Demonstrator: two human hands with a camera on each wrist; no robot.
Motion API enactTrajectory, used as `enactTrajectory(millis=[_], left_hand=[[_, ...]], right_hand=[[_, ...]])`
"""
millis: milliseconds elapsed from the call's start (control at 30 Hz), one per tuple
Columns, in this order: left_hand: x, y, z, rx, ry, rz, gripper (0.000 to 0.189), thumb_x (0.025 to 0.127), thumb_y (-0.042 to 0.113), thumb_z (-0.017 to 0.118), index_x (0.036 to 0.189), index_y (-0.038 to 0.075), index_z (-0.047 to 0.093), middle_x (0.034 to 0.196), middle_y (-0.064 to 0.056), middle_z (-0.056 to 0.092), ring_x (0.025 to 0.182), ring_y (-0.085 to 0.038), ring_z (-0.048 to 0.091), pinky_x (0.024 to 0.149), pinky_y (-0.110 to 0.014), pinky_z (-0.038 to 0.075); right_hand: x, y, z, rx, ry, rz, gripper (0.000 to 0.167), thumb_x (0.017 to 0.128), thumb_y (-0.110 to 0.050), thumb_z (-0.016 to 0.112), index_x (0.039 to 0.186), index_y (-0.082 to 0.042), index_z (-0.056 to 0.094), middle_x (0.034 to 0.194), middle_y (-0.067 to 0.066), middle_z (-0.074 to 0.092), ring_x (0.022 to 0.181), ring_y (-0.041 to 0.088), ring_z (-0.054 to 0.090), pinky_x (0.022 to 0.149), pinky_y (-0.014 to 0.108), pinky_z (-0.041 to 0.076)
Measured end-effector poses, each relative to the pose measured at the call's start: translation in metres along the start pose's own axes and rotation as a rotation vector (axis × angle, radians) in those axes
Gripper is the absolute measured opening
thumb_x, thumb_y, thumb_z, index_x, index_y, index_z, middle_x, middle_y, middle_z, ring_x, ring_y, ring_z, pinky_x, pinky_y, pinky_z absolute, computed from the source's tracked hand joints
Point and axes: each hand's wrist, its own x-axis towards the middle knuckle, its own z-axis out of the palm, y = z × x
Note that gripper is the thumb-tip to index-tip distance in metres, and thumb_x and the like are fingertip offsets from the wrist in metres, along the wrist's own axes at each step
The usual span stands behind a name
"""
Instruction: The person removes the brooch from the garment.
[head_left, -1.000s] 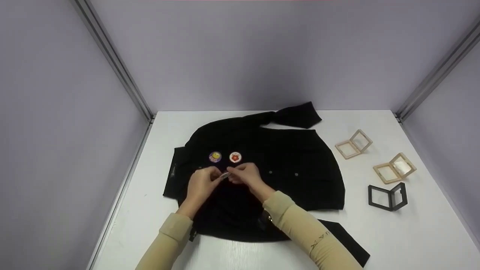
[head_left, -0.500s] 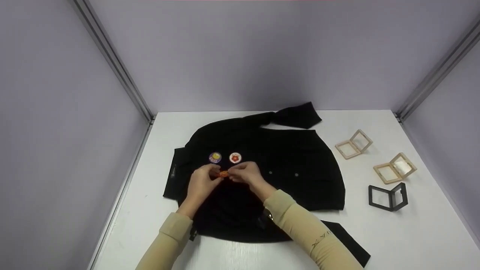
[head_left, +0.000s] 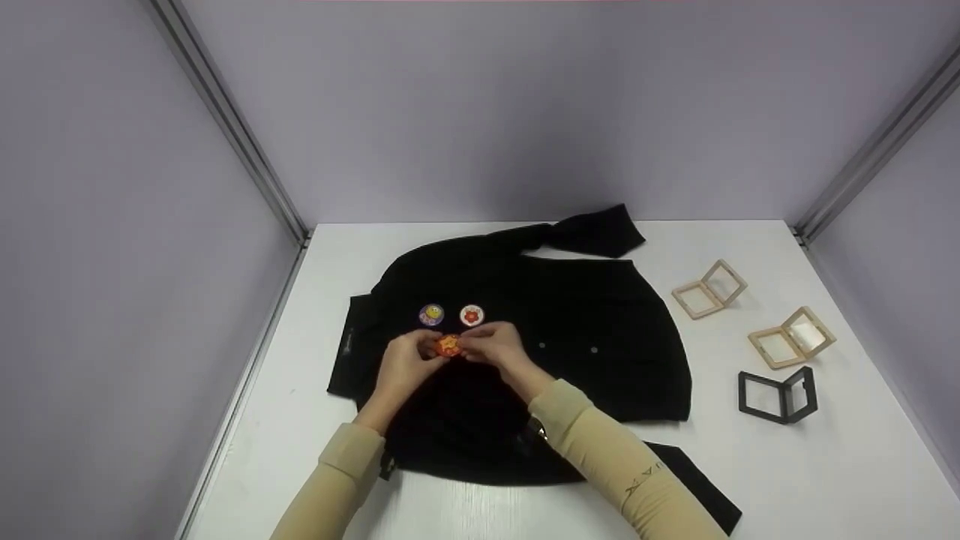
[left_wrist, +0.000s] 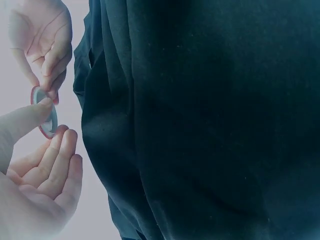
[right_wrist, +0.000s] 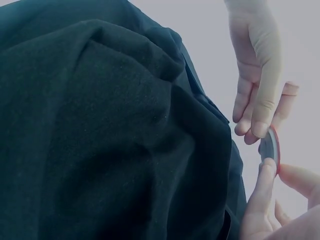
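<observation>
An orange round pin badge (head_left: 448, 346) with a yellow star-like pattern is held above the black jacket (head_left: 600, 307). My left hand (head_left: 402, 366) pinches its left edge, and my right hand (head_left: 498, 348) pinches the right edge. The left wrist view shows the badge (left_wrist: 50, 122) on edge, its pale back under my left thumb. In the right wrist view, the right thumb and a finger grip the badge's (right_wrist: 271, 150) rim. Just beyond the hands, a purple badge with a yellow face (head_left: 431, 314) and a white badge with a red flower (head_left: 472, 315) lie on the jacket.
Two light wooden frames (head_left: 699, 298) (head_left: 778, 346) and a black frame (head_left: 765, 397) stand unfolded on the right of the white table (head_left: 855, 465). Grey walls enclose the table at the back and sides. One jacket sleeve (head_left: 596, 231) reaches toward the back wall.
The held badge has turned from nearly edge-on, pale side showing, to its orange face toward the head camera. Both hands stay at nearly the same place, still gripping it.
</observation>
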Motion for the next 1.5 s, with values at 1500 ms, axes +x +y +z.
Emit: enactTrajectory(millis=[1500], left_hand=[[0.027, 0.023, 0.014, -0.061, -0.041, -0.109, 0.020, 0.087, 0.004, 0.085, 0.106, 0.001, 0.080, 0.100, -0.013, 0.082, 0.089, -0.025, 0.079, 0.081, -0.037, 0.065]], right_hand=[[0.004, -0.011, -0.029, -0.074, 0.079, -0.078, 0.013, 0.091, 0.004, 0.077, 0.101, 0.011, 0.077, 0.079, 0.006, 0.075, 0.065, 0.009, 0.071, 0.062, 0.022, 0.062]])
